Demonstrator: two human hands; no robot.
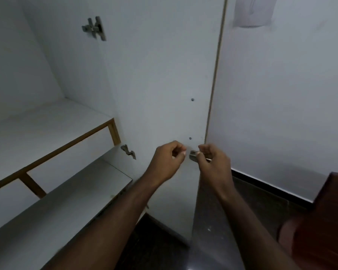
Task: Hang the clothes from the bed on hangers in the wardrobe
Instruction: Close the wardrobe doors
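Note:
The white wardrobe door (164,84) stands swung open in front of me, its inner face toward the camera. My right hand (213,160) curls its fingers round a small metal lock piece (193,155) at the door's free edge. My left hand (169,159) hovers just left of it, fingers curled with thumb and fingertips close together, holding nothing that I can make out. No clothes or hangers are in view.
White wardrobe shelves (47,137) with wooden edging lie to the left. Two metal hinges (95,28) (128,152) sit on the door's left side. A white wall (281,104) with dark skirting is on the right, and a reddish wooden corner (330,211) at lower right.

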